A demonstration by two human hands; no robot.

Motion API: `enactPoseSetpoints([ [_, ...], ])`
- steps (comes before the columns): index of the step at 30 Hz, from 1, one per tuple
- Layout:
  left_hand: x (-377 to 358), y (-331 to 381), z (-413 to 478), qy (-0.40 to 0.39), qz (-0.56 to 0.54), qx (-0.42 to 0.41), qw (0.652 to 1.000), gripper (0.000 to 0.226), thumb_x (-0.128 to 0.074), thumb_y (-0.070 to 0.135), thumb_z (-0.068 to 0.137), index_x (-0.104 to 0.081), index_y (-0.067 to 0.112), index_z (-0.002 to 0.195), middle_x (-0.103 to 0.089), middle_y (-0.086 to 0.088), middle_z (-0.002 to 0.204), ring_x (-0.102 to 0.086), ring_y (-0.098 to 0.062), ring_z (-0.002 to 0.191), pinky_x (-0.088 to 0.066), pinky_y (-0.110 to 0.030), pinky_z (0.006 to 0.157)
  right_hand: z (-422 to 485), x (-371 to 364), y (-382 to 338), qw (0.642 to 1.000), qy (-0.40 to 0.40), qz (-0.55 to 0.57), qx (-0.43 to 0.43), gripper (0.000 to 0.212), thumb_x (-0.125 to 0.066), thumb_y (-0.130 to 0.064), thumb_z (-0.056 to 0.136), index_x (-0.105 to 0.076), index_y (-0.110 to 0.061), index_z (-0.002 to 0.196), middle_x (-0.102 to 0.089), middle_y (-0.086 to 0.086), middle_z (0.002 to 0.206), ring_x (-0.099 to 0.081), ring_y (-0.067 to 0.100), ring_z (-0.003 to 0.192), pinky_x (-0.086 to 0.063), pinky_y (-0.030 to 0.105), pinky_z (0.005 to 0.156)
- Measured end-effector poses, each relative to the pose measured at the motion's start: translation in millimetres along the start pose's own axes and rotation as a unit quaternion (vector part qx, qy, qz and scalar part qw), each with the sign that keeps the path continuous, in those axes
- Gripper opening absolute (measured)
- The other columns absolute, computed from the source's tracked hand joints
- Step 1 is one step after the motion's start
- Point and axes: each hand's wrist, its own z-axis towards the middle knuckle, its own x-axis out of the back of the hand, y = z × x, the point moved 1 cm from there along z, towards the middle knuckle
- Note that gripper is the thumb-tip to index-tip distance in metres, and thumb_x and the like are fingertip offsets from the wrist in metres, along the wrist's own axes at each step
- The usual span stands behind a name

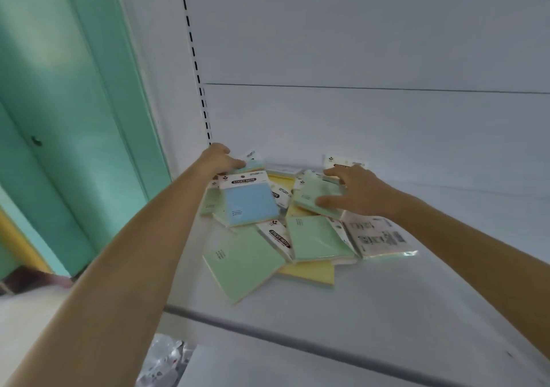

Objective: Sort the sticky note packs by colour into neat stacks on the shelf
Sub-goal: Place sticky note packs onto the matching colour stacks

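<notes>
My left hand (221, 157) gripping a rear pack (253, 160), my right hand (357, 193) pinching a green pack (315, 193), blue pack (250, 205) between them, white shelf (416, 282) beneath, slotted upright (196, 65) behind, teal wall (59, 89) left.

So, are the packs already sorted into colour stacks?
No, the sticky note packs lie in one jumbled pile on the shelf, blue, green and yellow mixed together.

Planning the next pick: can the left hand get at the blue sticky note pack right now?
Probably yes. The blue sticky note pack lies face up with nothing over it, right beside the left hand, whose fingers are on a rear pack.
</notes>
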Motion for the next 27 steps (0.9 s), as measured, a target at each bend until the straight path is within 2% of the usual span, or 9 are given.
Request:
enactPoseSetpoints([
  [4,5.7,-8.5,-0.4,-0.044,-0.105,-0.008,0.993,0.072,-0.076,0.013,0.073,-0.04,0.013,0.136,-0.051,-0.014,0.134,-0.057,-0.026,0.106,-0.048,-0.029,0.075,-9.9,1.0,-4.8,0.994,0.027,-0.039,-0.093,0.088,-0.062,-0.063,0.07,-0.031,-0.021,0.14,-0.037,0.015,0.14,-0.038,0.034,0.129,-0.037,0.046,0.104],
  [7,9.0,-11.3,-4.8,-0.068,-0.152,-0.03,0.986,0.072,-0.071,0.004,0.076,-0.036,0.015,0.138,-0.054,-0.015,0.129,-0.057,-0.023,0.096,-0.049,-0.027,0.068,-16.6,3.1,-7.9,0.989,0.022,-0.049,-0.137,0.086,-0.056,-0.067,0.071,-0.033,-0.017,0.138,-0.049,0.011,0.134,-0.051,0.029,0.117,-0.043,0.039,0.094],
  [10,12.9,-9.0,-8.9,-0.08,-0.211,-0.062,0.972,0.07,-0.066,-0.005,0.078,-0.037,0.018,0.137,-0.057,-0.01,0.104,-0.058,-0.019,0.076,-0.053,-0.02,0.055,-23.3,-1.4,-14.4,0.991,0.013,0.017,-0.135,0.07,-0.056,-0.055,0.081,-0.037,-0.018,0.137,-0.051,0.007,0.133,-0.052,0.024,0.11,-0.037,0.03,0.084],
  [12,15.0,-4.3,-12.1,-0.089,-0.217,-0.093,0.968,0.066,-0.063,-0.008,0.079,-0.041,0.019,0.135,-0.054,-0.003,0.086,-0.055,-0.013,0.069,-0.051,-0.012,0.047,-26.6,-3.0,-17.0,0.99,0.051,0.052,-0.124,0.062,-0.06,-0.044,0.083,-0.039,-0.02,0.136,-0.052,0.008,0.132,-0.052,0.025,0.109,-0.036,0.028,0.083],
  [13,16.0,-1.8,-13.4,-0.093,-0.211,-0.108,0.967,0.063,-0.062,-0.009,0.08,-0.044,0.018,0.134,-0.053,-0.002,0.084,-0.055,-0.012,0.069,-0.05,-0.009,0.046,-28.4,-3.3,-18.0,0.987,0.078,0.07,-0.118,0.059,-0.062,-0.036,0.083,-0.04,-0.021,0.135,-0.052,0.008,0.131,-0.052,0.025,0.106,-0.037,0.028,0.082],
  [17,20.5,11.7,-18.4,-0.033,-0.237,-0.173,0.955,0.05,-0.062,-0.007,0.08,-0.053,0.008,0.126,-0.055,-0.009,0.104,-0.058,-0.019,0.078,-0.048,-0.005,0.047,-36.7,-2.5,-15.8,0.958,0.17,0.215,-0.089,0.047,-0.056,-0.004,0.084,-0.049,-0.019,0.128,-0.049,0.007,0.131,-0.062,0.029,0.084,-0.055,0.034,0.072],
  [19,19.8,23.5,-25.1,-0.013,-0.288,-0.201,0.936,0.048,-0.062,-0.007,0.08,-0.054,0.008,0.125,-0.052,-0.007,0.109,-0.058,-0.019,0.082,-0.048,-0.005,0.048,-44.0,-0.9,-10.4,0.932,0.191,0.293,-0.096,0.048,-0.048,0.004,0.085,-0.051,-0.021,0.126,-0.047,0.002,0.13,-0.065,0.028,0.082,-0.057,0.044,0.081],
  [22,9.1,46.0,-40.2,-0.059,-0.355,-0.213,0.908,0.047,-0.061,-0.006,0.081,-0.053,0.009,0.125,-0.052,-0.006,0.111,-0.058,-0.01,0.078,-0.051,-0.007,0.053,-58.0,4.4,3.7,0.898,0.23,0.361,-0.103,0.051,-0.04,0.009,0.086,-0.05,-0.019,0.127,-0.043,-0.004,0.122,-0.061,0.02,0.085,-0.054,0.04,0.088],
  [27,-39.0,89.2,-75.9,-0.153,-0.37,-0.226,0.888,0.048,-0.062,-0.006,0.081,-0.052,0.007,0.126,-0.053,-0.009,0.11,-0.06,-0.013,0.074,-0.051,-0.008,0.052,-99.6,21.3,43.0,0.861,0.294,0.398,-0.121,0.048,-0.045,0.01,0.083,-0.053,-0.015,0.123,-0.044,0.003,0.115,-0.051,0.022,0.102,-0.05,0.035,0.087],
])
